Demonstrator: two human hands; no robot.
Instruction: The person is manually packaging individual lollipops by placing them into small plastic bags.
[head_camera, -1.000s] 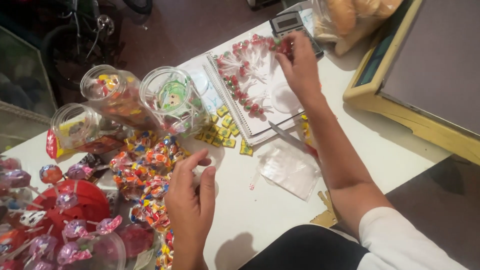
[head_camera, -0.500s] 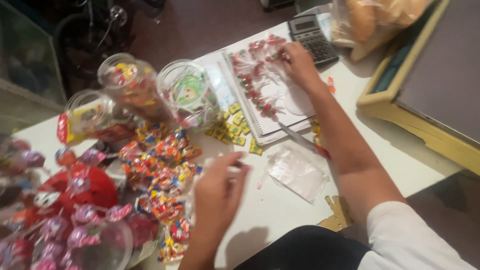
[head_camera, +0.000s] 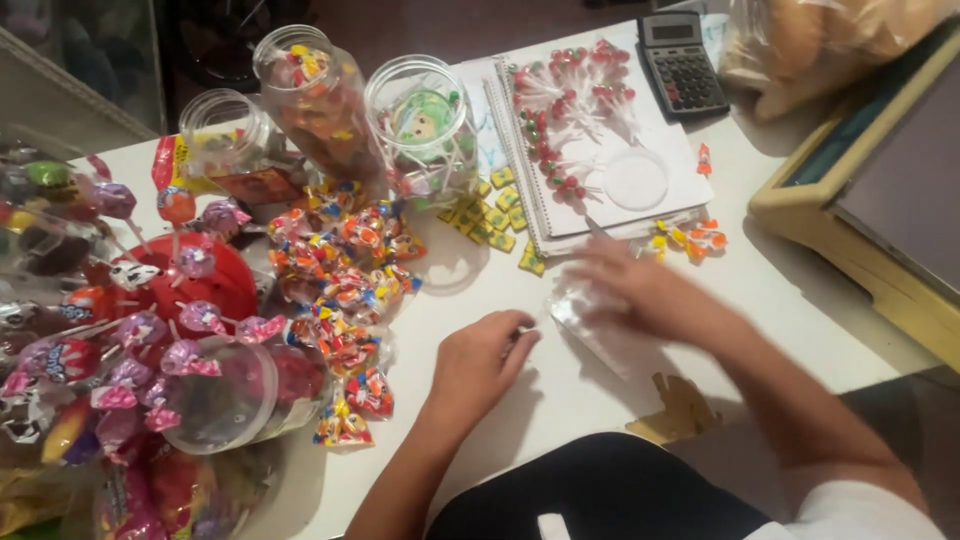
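Note:
My right hand (head_camera: 640, 290) is blurred with motion and lies palm down on a small clear plastic bag (head_camera: 585, 325) on the white table (head_camera: 800, 300). My left hand (head_camera: 480, 365) rests on the table just left of the bag, its fingers curled loosely and nothing seen in them. Several small red lollipops (head_camera: 565, 110) lie spread on a spiral notebook (head_camera: 690, 175) further back. A heap of colourful wrapped candies (head_camera: 345, 280) lies left of my left hand.
Three clear jars (head_camera: 420, 125) stand at the back left. A red stand stuck with wrapped lollipops (head_camera: 160, 300) fills the left side. A calculator (head_camera: 682, 62), a bag of bread (head_camera: 830, 40), a wooden-framed case (head_camera: 870, 190) and yellow square candies (head_camera: 495, 215) lie around.
My right hand came back from the lollipops on the notebook down to the plastic bag. My left hand shifted right, toward the bag. The camera moved closer.

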